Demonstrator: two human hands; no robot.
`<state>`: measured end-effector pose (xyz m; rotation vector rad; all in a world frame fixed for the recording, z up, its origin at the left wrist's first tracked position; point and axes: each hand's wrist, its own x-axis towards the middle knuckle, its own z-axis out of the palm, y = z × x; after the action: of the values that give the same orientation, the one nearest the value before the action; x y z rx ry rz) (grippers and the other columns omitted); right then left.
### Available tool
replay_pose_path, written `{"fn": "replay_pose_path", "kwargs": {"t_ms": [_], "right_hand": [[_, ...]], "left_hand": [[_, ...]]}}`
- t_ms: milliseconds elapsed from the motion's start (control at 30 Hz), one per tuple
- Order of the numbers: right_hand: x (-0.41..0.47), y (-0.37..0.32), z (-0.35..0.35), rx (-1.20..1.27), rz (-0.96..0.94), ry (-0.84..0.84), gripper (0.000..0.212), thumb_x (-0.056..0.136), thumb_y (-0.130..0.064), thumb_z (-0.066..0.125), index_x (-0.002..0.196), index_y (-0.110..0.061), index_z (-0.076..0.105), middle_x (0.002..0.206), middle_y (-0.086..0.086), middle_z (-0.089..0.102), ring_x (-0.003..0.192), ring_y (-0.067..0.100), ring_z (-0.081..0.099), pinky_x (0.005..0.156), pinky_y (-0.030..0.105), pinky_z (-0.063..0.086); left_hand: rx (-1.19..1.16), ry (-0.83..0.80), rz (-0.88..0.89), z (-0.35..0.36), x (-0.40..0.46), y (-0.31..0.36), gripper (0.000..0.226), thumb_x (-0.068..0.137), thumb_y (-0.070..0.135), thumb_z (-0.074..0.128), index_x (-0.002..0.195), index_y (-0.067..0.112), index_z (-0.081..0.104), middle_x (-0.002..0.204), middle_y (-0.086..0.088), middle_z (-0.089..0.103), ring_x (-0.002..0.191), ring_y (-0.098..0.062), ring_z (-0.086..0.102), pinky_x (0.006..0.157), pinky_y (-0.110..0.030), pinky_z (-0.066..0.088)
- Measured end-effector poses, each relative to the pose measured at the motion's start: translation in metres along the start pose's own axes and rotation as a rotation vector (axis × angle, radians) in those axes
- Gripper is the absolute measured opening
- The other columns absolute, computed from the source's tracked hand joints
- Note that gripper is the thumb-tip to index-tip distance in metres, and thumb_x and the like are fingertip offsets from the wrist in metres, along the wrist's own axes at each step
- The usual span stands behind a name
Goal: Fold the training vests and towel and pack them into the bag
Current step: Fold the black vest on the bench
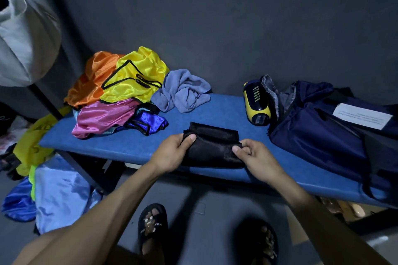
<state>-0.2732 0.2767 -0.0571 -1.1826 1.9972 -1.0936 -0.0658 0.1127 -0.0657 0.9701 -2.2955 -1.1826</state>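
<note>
A black mesh vest (212,146), folded into a small rectangle, lies at the front edge of the blue bench (224,112). My left hand (173,153) grips its left end and my right hand (256,157) pinches its right end. A heap of vests lies at the bench's back left: orange (92,79), yellow (137,77), pink (103,116) and royal blue (148,121). Beside the heap lies a crumpled grey-blue towel (183,91). The navy bag (323,127) sits open on the right end of the bench.
A yellow and black bottle-shaped object (257,104) lies against the bag. More vests hang and pile off the bench's left end: yellow-green (32,146), light blue (58,191). A grey wall stands close behind. My feet in black slides (153,226) are on the floor below.
</note>
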Motion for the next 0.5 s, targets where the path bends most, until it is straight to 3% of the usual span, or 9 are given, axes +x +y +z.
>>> {"fn": "replay_pose_path", "kwargs": {"t_ms": [100, 200, 333, 433, 500], "right_hand": [[0.010, 0.000, 0.010, 0.021, 0.125, 0.139, 0.017, 0.101, -0.034, 0.062, 0.100, -0.018, 0.067, 0.079, -0.007, 0.071, 0.080, 0.014, 0.067, 0.080, 0.036, 0.050], [0.015, -0.004, 0.017, -0.011, 0.165, 0.263, 0.022, 0.102, -0.036, 0.059, 0.117, -0.020, 0.060, 0.095, -0.002, 0.070, 0.097, 0.019, 0.065, 0.087, 0.035, 0.050], [0.018, -0.007, 0.023, -0.032, 0.103, 0.371, 0.033, 0.105, -0.041, 0.052, 0.131, -0.021, 0.053, 0.083, -0.010, 0.064, 0.090, 0.018, 0.062, 0.083, 0.038, 0.049], [0.020, -0.003, 0.025, -0.020, -0.022, 0.382, 0.029, 0.106, -0.039, 0.048, 0.131, -0.025, 0.052, 0.062, -0.011, 0.055, 0.065, 0.007, 0.052, 0.066, 0.036, 0.040], [0.021, -0.002, 0.026, -0.010, -0.090, 0.394, 0.027, 0.106, -0.038, 0.048, 0.131, -0.027, 0.053, 0.062, -0.015, 0.052, 0.059, 0.008, 0.047, 0.062, 0.034, 0.036]], "left_hand": [[0.064, 0.083, -0.074, 0.008, 0.008, 0.007, 0.049, 0.107, 0.047, 0.042, 0.072, 0.014, 0.053, 0.070, 0.004, 0.059, 0.077, -0.024, 0.060, 0.078, -0.041, 0.047], [0.152, 0.106, -0.144, 0.011, 0.018, 0.013, 0.054, 0.107, 0.052, 0.037, 0.068, 0.015, 0.046, 0.070, -0.004, 0.056, 0.081, -0.035, 0.059, 0.071, -0.041, 0.041], [0.246, 0.128, -0.164, 0.013, 0.024, 0.019, 0.055, 0.106, 0.055, 0.032, 0.069, 0.017, 0.045, 0.081, -0.014, 0.062, 0.090, -0.041, 0.061, 0.074, -0.043, 0.044], [0.277, 0.167, -0.173, 0.016, 0.026, 0.020, 0.055, 0.106, 0.056, 0.030, 0.069, 0.017, 0.044, 0.083, -0.013, 0.063, 0.090, -0.041, 0.061, 0.077, -0.044, 0.047], [0.276, 0.194, -0.167, 0.017, 0.025, 0.019, 0.056, 0.105, 0.057, 0.029, 0.071, 0.017, 0.045, 0.081, -0.012, 0.062, 0.089, -0.041, 0.060, 0.076, -0.045, 0.046]]}}
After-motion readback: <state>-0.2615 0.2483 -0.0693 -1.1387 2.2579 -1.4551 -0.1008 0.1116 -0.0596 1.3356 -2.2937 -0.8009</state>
